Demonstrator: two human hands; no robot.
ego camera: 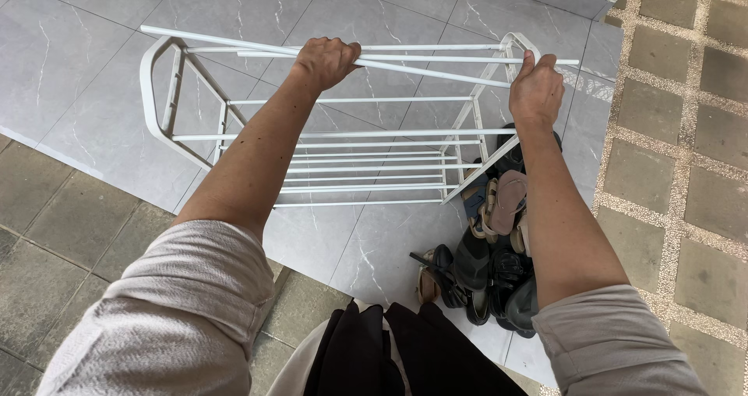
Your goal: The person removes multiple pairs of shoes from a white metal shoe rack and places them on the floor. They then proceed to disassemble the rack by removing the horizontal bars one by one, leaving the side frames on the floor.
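- My left hand (326, 61) is clenched over a loose white rod (436, 70), knuckles up, fingers wrapped fully round it. The grip sits near the rod's middle, I judge so the long thin length balances and does not sag.
- My right hand (536, 92) is closed on the near top corner of the white wire rack (343, 143), thumb up along the end frame. That steadies the rack, which would otherwise wobble, standing as it does on the smooth grey marble-look tiles (86, 61).
- The rod runs slantwise across the rack's top, from beyond the far left end frame down towards my right hand. Whether its right tip touches the frame I cannot tell; my hand hides the spot.
- The rack stands just ahead of me, its lower shelves of thin parallel bars bare, its rounded end frame to the left.
- A heap of shoes and sandals (491, 256) lies on the floor against the rack's near right foot, under my right forearm, kept off the shelves while I hold the frame.
- Rough stone paving (686, 154) borders the tiles on the right.
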